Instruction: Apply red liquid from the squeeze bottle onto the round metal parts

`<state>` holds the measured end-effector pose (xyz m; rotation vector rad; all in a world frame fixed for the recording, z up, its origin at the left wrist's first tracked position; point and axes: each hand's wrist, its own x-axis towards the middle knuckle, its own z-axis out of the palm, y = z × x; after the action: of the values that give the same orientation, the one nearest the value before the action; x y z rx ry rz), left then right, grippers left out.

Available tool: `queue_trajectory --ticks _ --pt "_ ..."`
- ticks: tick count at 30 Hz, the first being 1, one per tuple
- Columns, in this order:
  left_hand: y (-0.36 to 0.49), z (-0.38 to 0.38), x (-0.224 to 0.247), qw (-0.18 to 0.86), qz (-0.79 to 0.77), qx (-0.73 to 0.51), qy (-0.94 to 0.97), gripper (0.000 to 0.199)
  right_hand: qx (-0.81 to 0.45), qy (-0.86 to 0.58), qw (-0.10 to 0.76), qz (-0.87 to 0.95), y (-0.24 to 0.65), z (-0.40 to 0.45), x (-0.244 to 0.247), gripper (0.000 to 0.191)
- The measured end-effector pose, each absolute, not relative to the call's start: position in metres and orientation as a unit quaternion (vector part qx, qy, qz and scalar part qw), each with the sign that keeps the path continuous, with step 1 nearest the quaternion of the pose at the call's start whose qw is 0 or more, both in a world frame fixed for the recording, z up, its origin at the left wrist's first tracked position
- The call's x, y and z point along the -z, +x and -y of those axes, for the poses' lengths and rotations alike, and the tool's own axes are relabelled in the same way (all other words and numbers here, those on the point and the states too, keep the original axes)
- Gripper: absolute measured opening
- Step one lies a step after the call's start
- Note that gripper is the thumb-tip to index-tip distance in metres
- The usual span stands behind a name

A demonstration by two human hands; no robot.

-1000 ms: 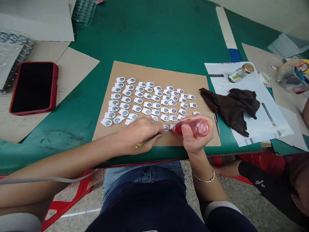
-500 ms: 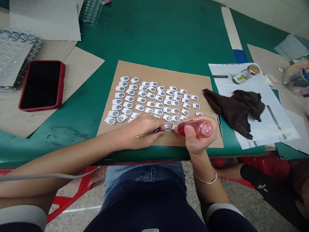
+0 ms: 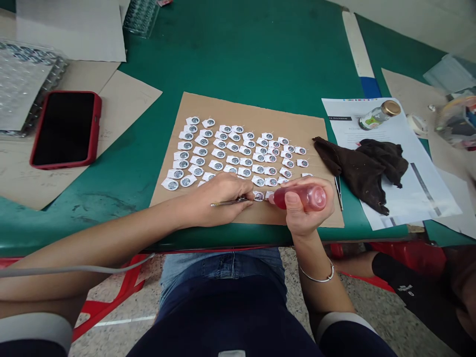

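My left hand (image 3: 225, 198) is closed round a slim, pen-like tool (image 3: 226, 202); its tip reaches a small white-tabbed piece with a round silver disc (image 3: 258, 196). In my right hand (image 3: 310, 213) is a red translucent squeeze bottle (image 3: 303, 197), tilted with its nozzle pointing left, close to that piece. Rows of similar tabbed discs (image 3: 233, 160) lie on a brown cardboard sheet (image 3: 208, 103) beyond my hands. The nozzle's end and a few pieces are partly hidden by my fingers.
A dark brown cloth (image 3: 357, 161) and a small glass jar (image 3: 379, 115) lie on printed paper (image 3: 420, 198) at right. Beside the cardboard lies a thin metal tool (image 3: 338, 193). Left are a red-cased phone (image 3: 66, 130) and clear plastic trays (image 3: 59, 69). Another person's sleeve (image 3: 401, 282) shows at lower right.
My left hand and the rear end of the slim tool have risen slightly. The squeeze bottle stays in the same place in my right hand.
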<state>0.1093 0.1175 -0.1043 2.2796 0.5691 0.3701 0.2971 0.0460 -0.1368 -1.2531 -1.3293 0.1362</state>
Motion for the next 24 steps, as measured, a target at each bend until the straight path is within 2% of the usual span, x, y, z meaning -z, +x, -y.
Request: queue_trajectory --ticks 24 --pt "0.1097 -0.1195 0.1010 0.397 -0.213 -0.148 0.880 0.008 -0.065 -0.533 0.619 0.574 0.2964 -0.0460 0.1401 0.028"
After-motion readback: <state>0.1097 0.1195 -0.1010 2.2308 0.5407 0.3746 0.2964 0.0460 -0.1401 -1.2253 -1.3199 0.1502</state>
